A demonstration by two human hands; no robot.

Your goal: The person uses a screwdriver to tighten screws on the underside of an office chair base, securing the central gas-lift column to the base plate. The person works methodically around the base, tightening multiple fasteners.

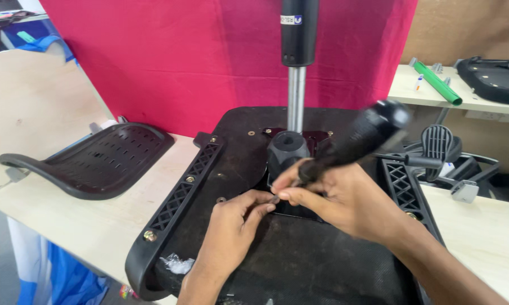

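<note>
- The chair seat (299,248), a black upturned base, is lying across the lower middle of the frame on a pale table (68,220).
- A small clear plastic bag (176,264) is sitting on the seat's near left edge, low in the frame.
- The left hand (232,226) is coming up from the bottom centre, its fingers pinched together on something tiny at the metal plate; what it is pinching is too small to tell.
- The right hand (344,200) is reaching in from the lower right, closed around the black handle of a screwdriver (356,141), whose blurred grip is pointing toward the upper right while its tip is meeting the left fingertips.
- Just behind the hands, the black mechanism housing (285,149) is standing at the centre of the seat.
- A lattice armrest bracket (184,186) is bolted along the seat's left side, and another (404,186) is running along the right.
- The gas lift cylinder (296,62) is rising upright from the housing toward the top centre.
- A perforated black backrest (96,161) is resting on the table at the left.
- A red cloth (181,56) is hanging behind, filling the upper middle.
- A green tube (438,83) is lying on a shelf at the upper right.
</note>
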